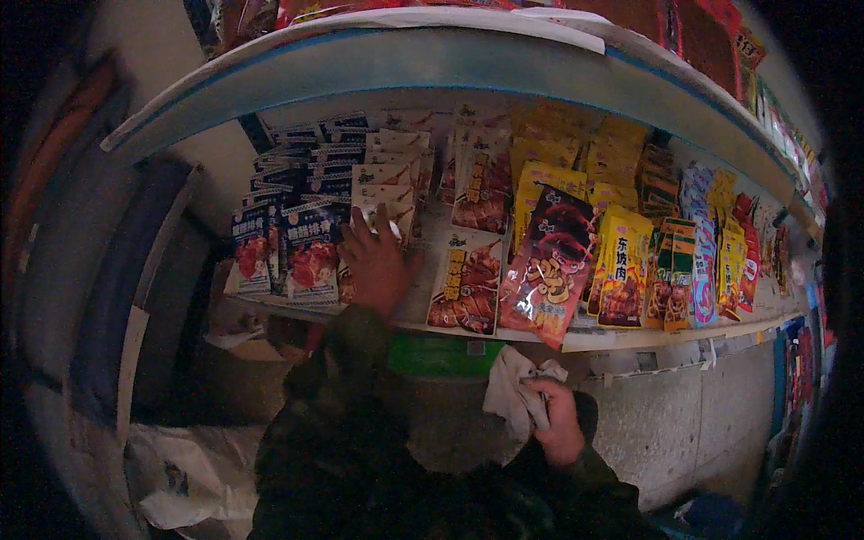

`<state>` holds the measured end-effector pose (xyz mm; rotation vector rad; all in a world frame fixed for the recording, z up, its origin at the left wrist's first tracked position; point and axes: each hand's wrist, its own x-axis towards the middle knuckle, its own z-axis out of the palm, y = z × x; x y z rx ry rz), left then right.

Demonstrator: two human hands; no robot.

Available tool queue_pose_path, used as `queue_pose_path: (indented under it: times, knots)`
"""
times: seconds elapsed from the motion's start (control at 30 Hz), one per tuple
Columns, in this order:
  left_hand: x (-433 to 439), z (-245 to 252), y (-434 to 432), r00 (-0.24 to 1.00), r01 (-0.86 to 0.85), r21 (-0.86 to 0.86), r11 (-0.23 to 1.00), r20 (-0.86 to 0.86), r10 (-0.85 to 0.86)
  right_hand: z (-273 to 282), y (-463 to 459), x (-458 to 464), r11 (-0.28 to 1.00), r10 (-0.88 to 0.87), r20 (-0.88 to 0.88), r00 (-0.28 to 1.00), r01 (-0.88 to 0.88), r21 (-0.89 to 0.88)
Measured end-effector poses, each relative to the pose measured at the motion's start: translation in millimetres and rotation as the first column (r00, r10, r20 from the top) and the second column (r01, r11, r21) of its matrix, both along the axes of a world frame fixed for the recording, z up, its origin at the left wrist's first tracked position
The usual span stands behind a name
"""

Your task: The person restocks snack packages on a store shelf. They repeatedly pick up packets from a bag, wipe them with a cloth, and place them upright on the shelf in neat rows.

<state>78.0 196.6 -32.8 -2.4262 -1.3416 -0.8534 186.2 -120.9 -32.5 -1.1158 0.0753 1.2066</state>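
Observation:
My left hand (376, 264) reaches over the shelf with its fingers spread across a row of white snack packets (391, 177), partly hiding them. It seems to touch the packets without gripping one. Just left of it stand rows of dark blue and white snack packets (310, 253). To its right, brown and white meat-snack packets (466, 283) lean in a row. Lower down, in front of the shelf edge, my right hand (561, 422) is closed around a crumpled white cloth (511, 391).
A black and red packet (550, 266) overhangs the shelf edge (607, 337). Yellow packets (621, 270) stand farther right. The upper shelf's edge (418, 64) juts out above. Below are a green box (439, 356), a white sack (196, 476) and a tiled floor (675, 412).

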Motion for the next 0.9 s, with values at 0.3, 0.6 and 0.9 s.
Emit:
queue_pose_path:
  times: [0.3, 0.6, 0.9]
  knots:
    - [25, 16, -84, 0.965, 0.235, -0.626, 0.744, 0.060, -0.254, 19, 0, -10, 0.994, 0.090, 0.300, 0.950, -0.103, 0.028]
    - [39, 13, -60, 0.685, 0.641, -0.380, 0.666, 0.675, -0.274, 11, -14, -2, 0.997, 0.013, 0.336, 0.942, -0.038, 0.070]
    - [-29, 25, -167, 0.178, 0.961, -0.141, -0.237, 0.974, 0.143, 37, 12, -20, 0.932, -0.335, 0.905, 0.264, -0.046, 0.359]
